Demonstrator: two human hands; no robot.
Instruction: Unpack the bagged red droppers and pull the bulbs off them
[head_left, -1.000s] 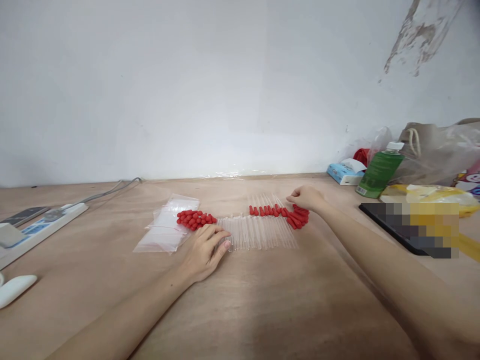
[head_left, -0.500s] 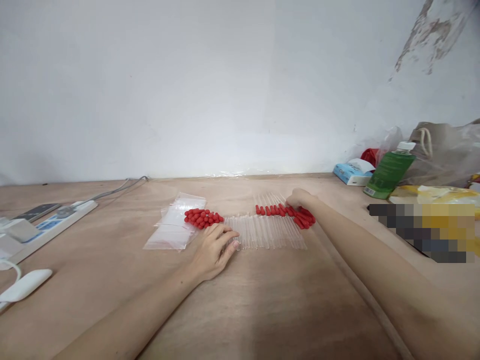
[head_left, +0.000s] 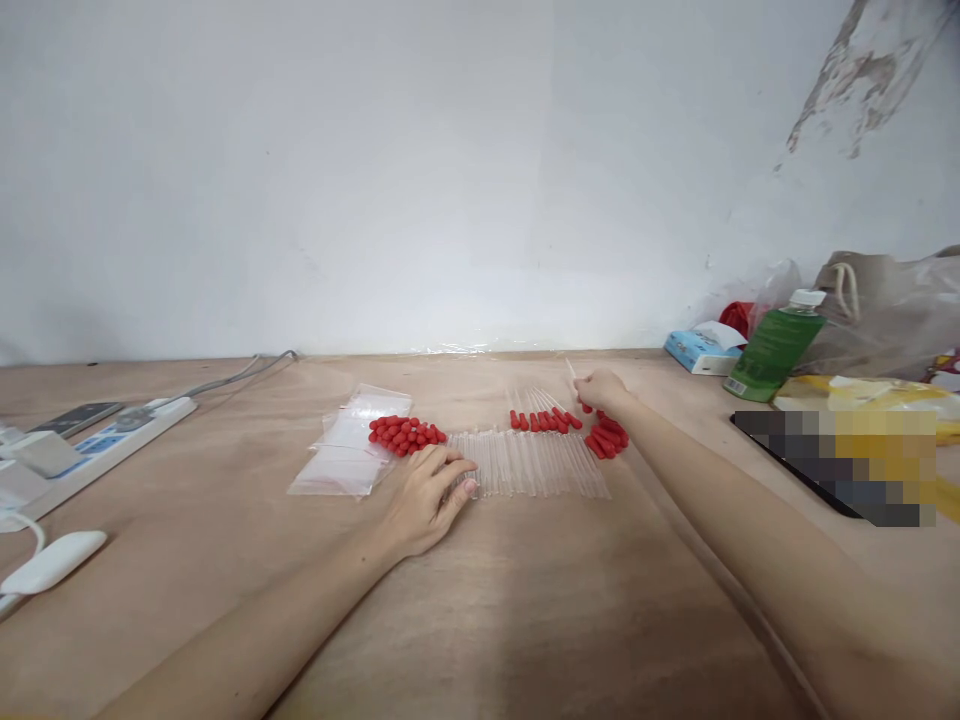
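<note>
My right hand (head_left: 604, 388) pinches a glass dropper (head_left: 570, 368); its thin tip points up and away, and a bit of its red bulb shows below my fingers. A short row of droppers (head_left: 545, 420) with red bulbs lies just to its left. More red rubber bulbs (head_left: 609, 436) are heaped below my right hand. My left hand (head_left: 431, 500) rests with its fingers stretched over the left end of a row of clear glass tubes (head_left: 532, 465). Beside its fingertips is a pile of red bulbs (head_left: 405, 436), partly on clear plastic bags (head_left: 337, 465).
At the left lie a power strip (head_left: 112, 450), a phone (head_left: 79, 420) and a white plug-like device (head_left: 56, 563). On the right stand a tissue pack (head_left: 701, 352), a green bottle (head_left: 776, 345) and plastic bags (head_left: 885, 330). A dark flat object (head_left: 814, 490) is partly blurred out.
My right hand has lifted a dropper out of the right end of the back row, drawing it slightly up and away from the others. My left hand stays put.
</note>
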